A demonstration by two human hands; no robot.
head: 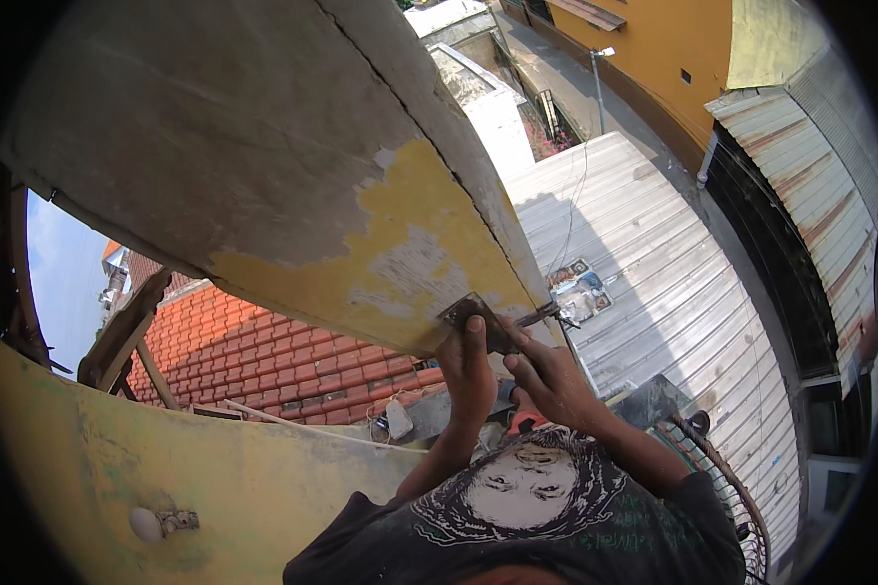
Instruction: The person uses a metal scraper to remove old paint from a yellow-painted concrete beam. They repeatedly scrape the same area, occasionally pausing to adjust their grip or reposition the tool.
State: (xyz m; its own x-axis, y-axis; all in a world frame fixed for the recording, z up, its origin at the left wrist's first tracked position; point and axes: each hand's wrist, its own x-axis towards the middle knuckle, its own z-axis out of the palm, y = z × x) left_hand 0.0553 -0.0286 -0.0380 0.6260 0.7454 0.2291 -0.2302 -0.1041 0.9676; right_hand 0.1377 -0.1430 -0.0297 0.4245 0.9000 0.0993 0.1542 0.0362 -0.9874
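Note:
A flat, dark rectangular scraper blade (493, 330) lies between my two hands, its upper left corner at the paint. My left hand (468, 373) grips it from below, the thumb pressed on its face. The fingers of my right hand (556, 376) hold its right edge. Both hands are close to the lower end of a concrete panel (249, 124), where yellow paint (402, 197) is left in patches. Pale scratched areas (421, 267) show within the yellow just above the blade. A dark crack runs along the panel's right side.
Below right lies a corrugated metal roof (673, 270), far beneath the panel. Orange roof tiles (263, 351) show at the left. A metal rod (538, 314) juts near my right hand. A yellow wall (263, 468) with a light bulb (146, 525) curves along the lower left.

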